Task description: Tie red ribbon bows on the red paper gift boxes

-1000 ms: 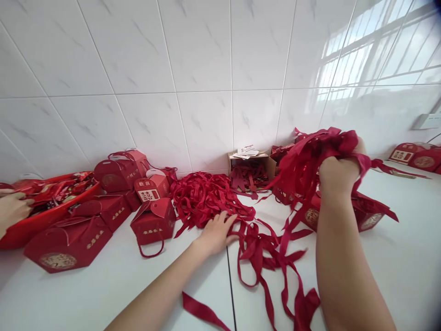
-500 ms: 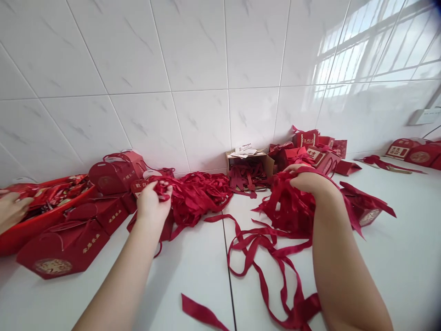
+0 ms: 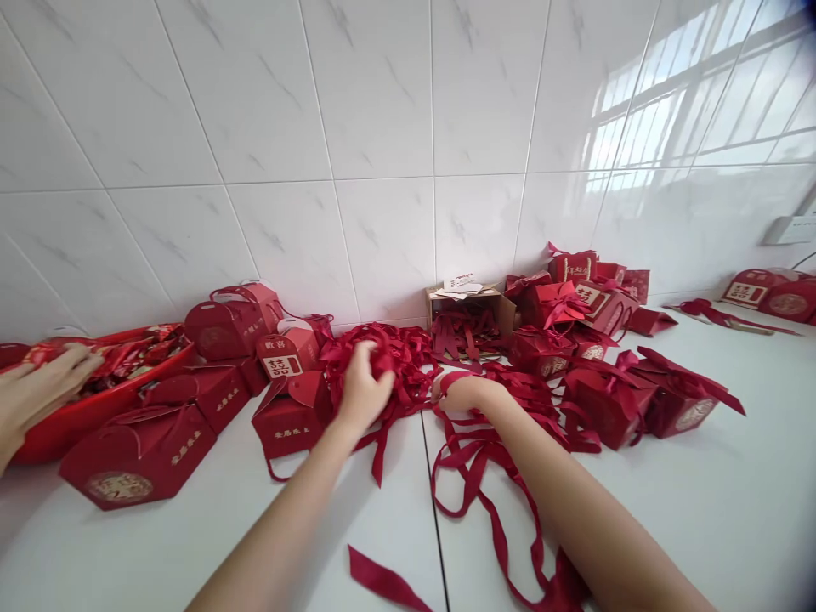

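Observation:
A tangled heap of red ribbons [image 3: 408,353] lies on the white counter [image 3: 191,535] against the tiled wall. My left hand [image 3: 363,393] is closed on a bunch of ribbons at the heap's front left. My right hand [image 3: 462,393] rests in the ribbons just to the right, fingers curled round strands, one looped over the wrist. Loose ribbon strands [image 3: 484,501] trail toward me under my right forearm.
Red gift boxes [image 3: 137,450] stand at the left and more boxes [image 3: 605,395] at the right. A small cardboard box [image 3: 468,310] sits by the wall. Another person's hand [image 3: 38,393] reaches into a red tray [image 3: 64,416] of sweets at far left. A ribbon scrap [image 3: 382,582] lies near me.
My right hand came down from high at the right with its ribbon bunch and now lies in the heap at centre. My left hand shifted within the heap and gripped ribbons.

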